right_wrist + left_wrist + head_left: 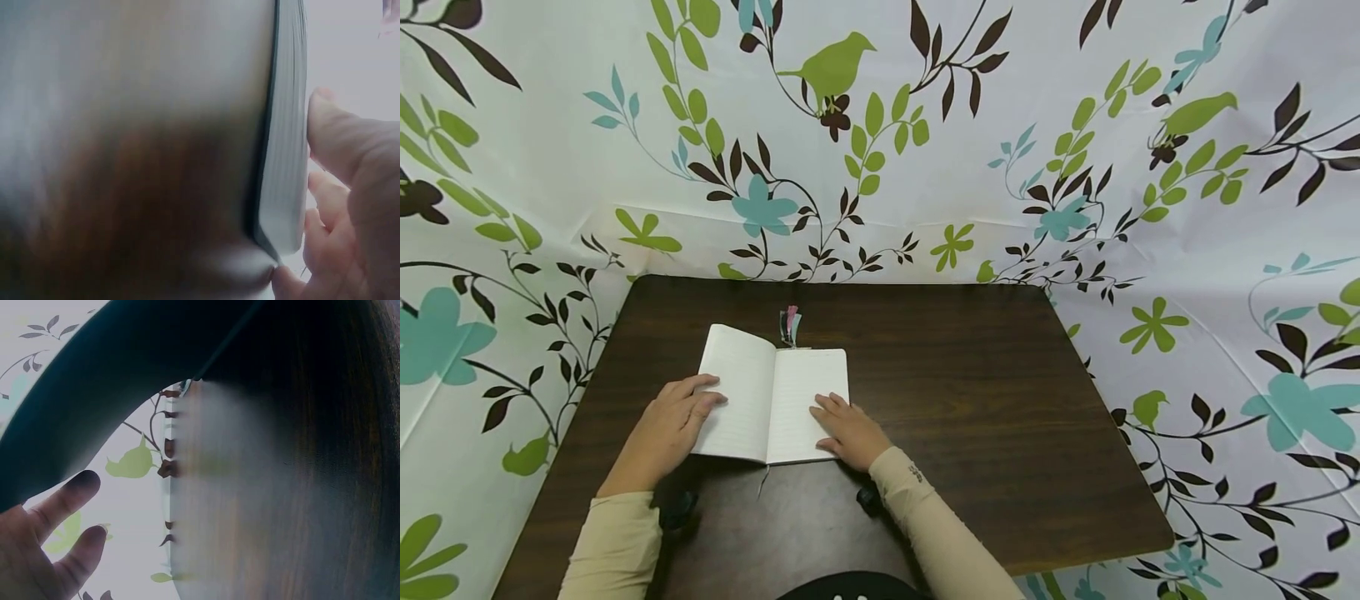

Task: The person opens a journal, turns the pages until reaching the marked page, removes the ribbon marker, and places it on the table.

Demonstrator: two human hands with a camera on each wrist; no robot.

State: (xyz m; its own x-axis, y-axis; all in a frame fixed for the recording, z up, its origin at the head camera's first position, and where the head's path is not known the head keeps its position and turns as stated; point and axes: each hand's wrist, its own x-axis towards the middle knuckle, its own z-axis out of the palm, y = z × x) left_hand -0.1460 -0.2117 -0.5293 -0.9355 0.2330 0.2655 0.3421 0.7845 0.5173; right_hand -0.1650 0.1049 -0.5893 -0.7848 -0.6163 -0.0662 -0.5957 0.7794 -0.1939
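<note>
An open notebook point(741, 400) with pale lined pages lies on a dark wooden table, its left side raised and curved. At its left edge, my left hand point(672, 421) touches the page with extended fingers. The left wrist view shows the notebook's dark cover point(125, 381) lifted off the table, with two fingertips by its edge. My right hand point(852, 433) rests on the right page near the lower right corner, fingers spread. In the right wrist view, the thick page block point(287, 137) stands beside the thumb and fingers of this hand point(344, 200).
Pink, teal and dark ribbon ends point(790, 323) stick out at the notebook's top, and a thin cord point(763, 482) hangs below its spine. The wooden table point(970, 417) extends to the right. A patterned cloth point(955, 167) hangs behind and beside it.
</note>
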